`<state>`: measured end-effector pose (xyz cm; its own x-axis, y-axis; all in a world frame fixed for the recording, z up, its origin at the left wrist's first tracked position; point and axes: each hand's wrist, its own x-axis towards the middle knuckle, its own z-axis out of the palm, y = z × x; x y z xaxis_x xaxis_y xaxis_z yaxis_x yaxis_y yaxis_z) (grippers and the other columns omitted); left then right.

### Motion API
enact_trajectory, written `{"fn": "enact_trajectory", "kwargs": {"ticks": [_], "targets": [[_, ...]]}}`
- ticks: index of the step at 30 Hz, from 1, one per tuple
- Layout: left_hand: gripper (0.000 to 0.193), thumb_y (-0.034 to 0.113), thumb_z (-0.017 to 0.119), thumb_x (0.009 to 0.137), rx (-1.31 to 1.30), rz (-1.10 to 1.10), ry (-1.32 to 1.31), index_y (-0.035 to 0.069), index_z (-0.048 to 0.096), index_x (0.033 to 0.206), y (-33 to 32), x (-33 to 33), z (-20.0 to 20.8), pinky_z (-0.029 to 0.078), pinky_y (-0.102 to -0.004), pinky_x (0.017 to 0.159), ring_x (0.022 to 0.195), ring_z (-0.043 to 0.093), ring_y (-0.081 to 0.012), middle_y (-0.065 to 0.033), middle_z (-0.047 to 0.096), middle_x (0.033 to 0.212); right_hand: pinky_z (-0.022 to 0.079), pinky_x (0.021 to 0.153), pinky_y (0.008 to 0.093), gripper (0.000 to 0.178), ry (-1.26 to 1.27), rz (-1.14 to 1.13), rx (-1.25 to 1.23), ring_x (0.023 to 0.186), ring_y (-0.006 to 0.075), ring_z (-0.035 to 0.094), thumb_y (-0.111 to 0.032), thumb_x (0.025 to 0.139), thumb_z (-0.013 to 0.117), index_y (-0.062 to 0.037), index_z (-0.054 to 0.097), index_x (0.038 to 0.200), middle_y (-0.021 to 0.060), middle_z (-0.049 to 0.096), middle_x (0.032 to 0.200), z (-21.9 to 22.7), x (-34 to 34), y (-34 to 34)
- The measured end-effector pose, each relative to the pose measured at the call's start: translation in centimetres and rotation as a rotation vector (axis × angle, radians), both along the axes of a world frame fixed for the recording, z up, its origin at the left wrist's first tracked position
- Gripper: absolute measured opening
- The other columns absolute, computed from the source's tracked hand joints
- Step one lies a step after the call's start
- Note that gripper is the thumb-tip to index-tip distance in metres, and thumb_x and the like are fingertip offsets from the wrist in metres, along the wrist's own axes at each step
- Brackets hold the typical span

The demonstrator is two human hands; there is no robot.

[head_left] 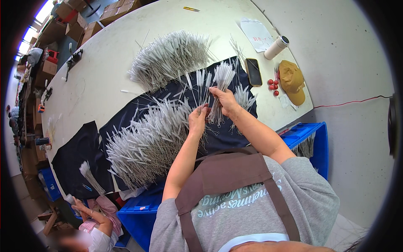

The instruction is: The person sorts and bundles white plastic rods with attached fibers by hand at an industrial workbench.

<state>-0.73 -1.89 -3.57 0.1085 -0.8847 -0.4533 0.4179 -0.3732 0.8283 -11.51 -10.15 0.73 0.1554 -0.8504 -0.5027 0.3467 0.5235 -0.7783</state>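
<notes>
- The right hand [226, 101] is grasping a thick bundle of brushes [223, 75] around its stems, thumb pressing along the near side.
- This bundle is standing out above the dark cloth [220, 142], its white, bristly heads pointing away from the person and crowding into a dense tuft.
- Its thin, silvery wire stems are running below the fist, nearly parallel, and are ending in small loops that are spreading slightly.
- The left hand [197, 122] is pinching the stems of a small fan of brushes [201, 80], just beside the bundle; the heads here are showing singly, slender and cylindrical, with gaps of dark fabric between them.
- A broad near heap [147, 143] of the same brushes is covering the cloth to the left of the hands, whitish heads overlapping at many angles and grey stems trailing toward the person.
- A far heap [170, 56] is lying beyond the cloth's edge, mostly on the pale tabletop [109, 54], its bristles looking frosty and its looped ends facing the cloth.
- A smaller cluster [243, 97] is resting right of the bundle, near a dark-screened phone [253, 72].
- A tan cap [292, 82] is sitting farther right, beside some red balls [273, 87].
</notes>
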Motion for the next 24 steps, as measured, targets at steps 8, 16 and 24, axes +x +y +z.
{"fn": "enact_trajectory", "kwargs": {"ticks": [8, 16, 24], "targets": [[0.023, 0.02, 0.051, 0.088, -0.01, -0.008, -0.02, 0.006, 0.057, 0.105, 0.0, 0.0, -0.4, 0.047, -0.0213, 0.057, 0.068, 0.055, -0.0062, -0.0004, 0.06, 0.085, 0.041, 0.064, 0.0223, 0.011, -0.045, -0.019, -0.088, 0.068, 0.0091, 0.051, -0.012, 0.078, 0.062, -0.0075, 0.056, 0.086, 0.0001, 0.057, 0.074, 1.8, -0.9, -1.0], [0.023, 0.019, 0.051, 0.088, -0.094, 0.032, -0.1, 0.002, 0.057, 0.102, -0.1, -0.2, -1.3, 0.044, -0.0209, 0.052, 0.064, 0.053, -0.0059, 0.0006, 0.059, 0.08, 0.042, 0.062, 0.0228, 0.02, 0.227, 0.227, -0.193, 0.068, 0.0082, 0.05, -0.013, 0.076, 0.065, -0.0025, 0.061, 0.092, -0.0001, 0.057, 0.078, 1.5, 1.7, 0.3], [0.02, 0.018, 0.054, 0.087, -0.097, 0.08, -0.306, 0.002, 0.06, 0.098, 1.3, -0.1, -1.7, 0.04, -0.0206, 0.052, 0.059, 0.048, -0.0039, 0.0014, 0.058, 0.074, 0.042, 0.063, 0.0239, 0.017, 0.418, 0.367, -0.257, 0.068, 0.009, 0.051, -0.013, 0.076, 0.065, -0.0008, 0.061, 0.087, 0.0019, 0.058, 0.076, -0.1, 2.8, 0.9]]}}
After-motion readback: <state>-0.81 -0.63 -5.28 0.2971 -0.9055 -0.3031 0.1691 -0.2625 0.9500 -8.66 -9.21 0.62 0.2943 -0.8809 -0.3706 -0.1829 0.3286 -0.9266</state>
